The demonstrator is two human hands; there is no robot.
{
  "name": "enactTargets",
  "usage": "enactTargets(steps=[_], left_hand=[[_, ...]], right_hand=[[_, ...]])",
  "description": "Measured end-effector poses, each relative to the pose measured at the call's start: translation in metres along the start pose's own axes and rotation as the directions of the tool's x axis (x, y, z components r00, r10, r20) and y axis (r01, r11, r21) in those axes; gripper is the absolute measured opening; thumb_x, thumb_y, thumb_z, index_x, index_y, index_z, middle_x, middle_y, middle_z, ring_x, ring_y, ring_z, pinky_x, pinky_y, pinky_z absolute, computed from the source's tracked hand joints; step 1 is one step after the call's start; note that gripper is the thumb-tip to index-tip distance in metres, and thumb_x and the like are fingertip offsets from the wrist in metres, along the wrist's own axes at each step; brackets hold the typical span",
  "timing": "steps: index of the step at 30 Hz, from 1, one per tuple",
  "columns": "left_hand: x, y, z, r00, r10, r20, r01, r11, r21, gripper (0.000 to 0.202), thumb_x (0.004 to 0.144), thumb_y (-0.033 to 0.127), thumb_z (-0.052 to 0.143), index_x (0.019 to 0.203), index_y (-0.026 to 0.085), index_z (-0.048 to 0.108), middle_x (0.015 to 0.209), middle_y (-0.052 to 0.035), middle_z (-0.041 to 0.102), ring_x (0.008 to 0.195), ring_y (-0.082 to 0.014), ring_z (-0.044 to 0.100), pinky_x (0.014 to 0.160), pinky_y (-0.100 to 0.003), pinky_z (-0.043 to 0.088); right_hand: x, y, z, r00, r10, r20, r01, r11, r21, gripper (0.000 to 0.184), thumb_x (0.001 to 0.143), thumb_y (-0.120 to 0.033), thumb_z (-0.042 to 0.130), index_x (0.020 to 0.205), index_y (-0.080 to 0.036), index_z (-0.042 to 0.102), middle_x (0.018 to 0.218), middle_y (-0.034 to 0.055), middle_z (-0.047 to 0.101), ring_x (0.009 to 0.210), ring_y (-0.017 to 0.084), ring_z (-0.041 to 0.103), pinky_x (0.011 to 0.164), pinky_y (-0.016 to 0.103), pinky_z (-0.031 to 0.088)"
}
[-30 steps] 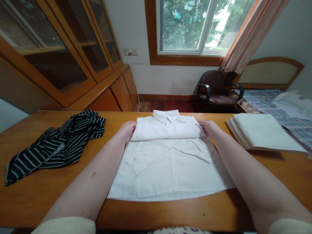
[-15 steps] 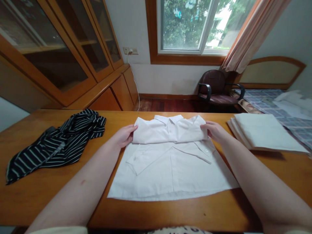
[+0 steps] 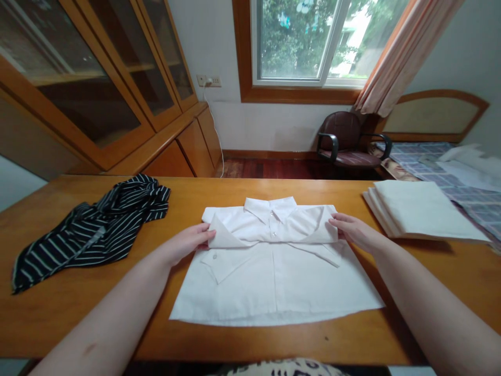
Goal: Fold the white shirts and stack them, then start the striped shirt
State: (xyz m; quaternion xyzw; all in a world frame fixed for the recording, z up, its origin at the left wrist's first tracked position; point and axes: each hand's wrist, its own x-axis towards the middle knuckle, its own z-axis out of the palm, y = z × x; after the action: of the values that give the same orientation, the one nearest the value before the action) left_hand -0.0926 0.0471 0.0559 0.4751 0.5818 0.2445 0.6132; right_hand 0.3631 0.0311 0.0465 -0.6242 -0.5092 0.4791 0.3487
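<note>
A white collared shirt (image 3: 274, 271) lies buttons-up on the wooden table (image 3: 235, 344), its sleeves crossed over the front. The collar end is doubled over toward me, with the collar on top. My left hand (image 3: 188, 241) pinches the left edge of that doubled part. My right hand (image 3: 352, 230) grips its right edge, fingers closed on the cloth. Both forearms reach in from the near corners.
A black-and-white striped garment (image 3: 94, 230) lies crumpled at the table's left. A stack of folded white cloth (image 3: 418, 214) sits at the right. Behind the table are a glass-door wooden cabinet (image 3: 97, 89), a dark armchair (image 3: 344, 141), a window and a bed (image 3: 462, 172).
Both hands have drawn the shirt's collar end toward me, rolling it over so the collar now faces up nearer the middle of the shirt.
</note>
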Motion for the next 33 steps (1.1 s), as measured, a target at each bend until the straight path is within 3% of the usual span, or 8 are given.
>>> enactTargets(steps=[2,4,7,11,17,21,27,33], left_hand=[[0.007,0.006,0.003,0.985,0.051,-0.168,-0.041,0.997,0.061,0.037,0.059,0.040,0.079,0.087,0.017,0.068,0.091,-0.0076,0.072,0.092,-0.0259,0.066,0.079,-0.033,0.052],[0.014,0.011,0.008,0.964,0.118,-0.240,-0.108,0.993,0.055,0.044,0.055,0.034,0.081,0.094,0.018,0.068,0.097,-0.0083,0.072,0.099,-0.0265,0.065,0.084,-0.032,0.051],[0.018,0.013,0.016,0.983,0.151,-0.105,-0.157,0.987,-0.043,0.048,0.056,0.032,0.081,0.100,0.018,0.068,0.101,-0.0090,0.072,0.096,-0.0265,0.066,0.081,-0.033,0.052],[0.010,0.004,0.019,0.997,0.070,0.025,-0.065,0.988,-0.141,0.038,0.060,0.032,0.078,0.092,0.014,0.069,0.096,-0.0104,0.073,0.087,-0.0259,0.069,0.075,-0.032,0.053],[0.008,-0.008,0.017,0.997,-0.049,-0.064,0.022,0.927,-0.374,0.024,0.062,0.016,0.070,0.086,0.013,0.067,0.094,-0.0128,0.073,0.087,-0.0252,0.069,0.076,-0.032,0.056],[0.027,0.000,0.022,0.988,-0.052,-0.146,-0.015,0.905,-0.425,0.021,0.065,0.012,0.064,0.087,0.012,0.066,0.092,-0.0121,0.073,0.083,-0.0232,0.070,0.071,-0.030,0.057],[0.056,0.019,0.033,0.969,0.028,-0.246,-0.134,0.894,-0.427,0.019,0.069,0.012,0.060,0.087,0.010,0.067,0.088,-0.0110,0.073,0.083,-0.0209,0.070,0.077,-0.029,0.055],[0.057,0.006,0.020,0.980,0.148,-0.130,-0.182,0.933,-0.309,0.035,0.063,0.024,0.072,0.096,0.014,0.067,0.092,-0.0088,0.073,0.086,-0.0225,0.069,0.080,-0.032,0.053]], right_hand=[[0.005,-0.005,0.008,0.998,0.053,0.019,-0.054,0.995,0.082,0.039,0.069,-0.051,0.068,0.091,-0.018,0.063,0.083,0.0073,0.068,0.072,0.020,0.064,0.060,0.028,0.050],[0.010,-0.012,0.016,0.997,0.076,0.021,-0.078,0.985,0.154,0.039,0.068,-0.047,0.069,0.095,-0.019,0.063,0.086,0.0081,0.069,0.074,0.022,0.065,0.061,0.029,0.050],[0.010,-0.019,0.023,0.994,0.090,0.060,-0.102,0.963,0.250,0.038,0.064,-0.039,0.070,0.095,-0.019,0.063,0.085,0.0073,0.070,0.072,0.022,0.065,0.062,0.029,0.050],[-0.001,-0.013,0.019,0.983,0.113,0.147,-0.148,0.957,0.250,0.032,0.064,-0.035,0.068,0.091,-0.019,0.063,0.078,0.0051,0.068,0.065,0.020,0.063,0.058,0.028,0.049],[-0.010,0.008,0.017,0.976,0.217,0.023,-0.216,0.944,0.249,0.015,0.063,-0.026,0.063,0.078,-0.022,0.061,0.074,0.0034,0.066,0.067,0.019,0.061,0.054,0.026,0.047],[0.006,0.006,0.024,0.982,0.177,-0.061,-0.162,0.967,0.194,0.014,0.061,-0.025,0.060,0.073,-0.021,0.057,0.068,0.0023,0.061,0.061,0.017,0.056,0.049,0.025,0.042],[0.043,0.001,0.029,0.964,-0.029,-0.266,0.049,0.996,0.070,0.010,0.059,-0.029,0.052,0.064,-0.022,0.050,0.056,-0.0029,0.047,0.053,0.013,0.044,0.046,0.023,0.034],[0.042,0.007,0.023,0.993,-0.070,-0.095,0.080,0.991,0.109,0.013,0.055,-0.030,0.051,0.064,-0.021,0.048,0.053,-0.0051,0.041,0.048,0.010,0.036,0.045,0.022,0.026]])
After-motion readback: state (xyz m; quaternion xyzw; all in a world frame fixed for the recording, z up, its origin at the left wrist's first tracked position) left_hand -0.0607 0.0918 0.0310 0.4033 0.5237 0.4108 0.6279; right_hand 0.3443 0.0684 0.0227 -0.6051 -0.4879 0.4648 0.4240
